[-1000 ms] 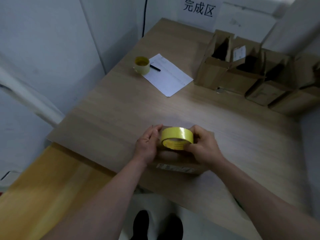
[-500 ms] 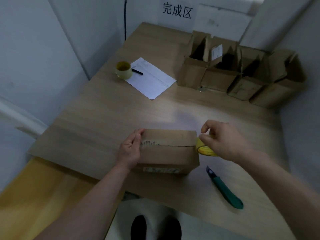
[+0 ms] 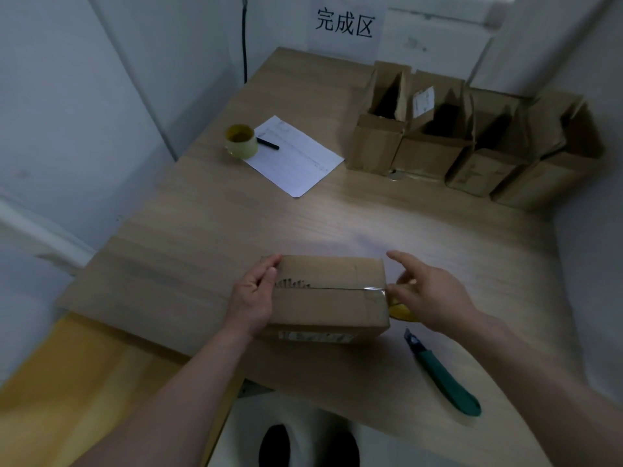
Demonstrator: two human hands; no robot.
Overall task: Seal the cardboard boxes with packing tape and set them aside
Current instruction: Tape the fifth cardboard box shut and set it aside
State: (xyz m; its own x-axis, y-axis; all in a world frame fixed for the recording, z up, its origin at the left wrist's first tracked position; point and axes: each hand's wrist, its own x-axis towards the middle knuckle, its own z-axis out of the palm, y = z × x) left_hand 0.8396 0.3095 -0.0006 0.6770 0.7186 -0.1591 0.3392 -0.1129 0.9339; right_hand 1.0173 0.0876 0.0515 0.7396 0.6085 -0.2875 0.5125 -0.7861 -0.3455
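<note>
A closed cardboard box (image 3: 323, 308) lies on the wooden table (image 3: 236, 224) near its front edge. A strip of clear tape runs along its top seam from left to right. My left hand (image 3: 254, 293) presses flat on the box's left end, over the start of the tape. My right hand (image 3: 426, 293) holds the yellow tape roll (image 3: 399, 311) just past the box's right edge, low beside the box, with the index finger stretched out. The hand hides most of the roll.
A green utility knife (image 3: 441, 375) lies on the table right of the box. Several open cardboard boxes (image 3: 465, 139) stand along the back right. A second yellow tape roll (image 3: 241, 141), a black pen (image 3: 268, 143) and a paper sheet (image 3: 296, 156) lie at the back left.
The tape roll went from on top of the box, between both hands, to the right and down past the box's right edge, laying tape along the seam. My left hand stayed at the left end.
</note>
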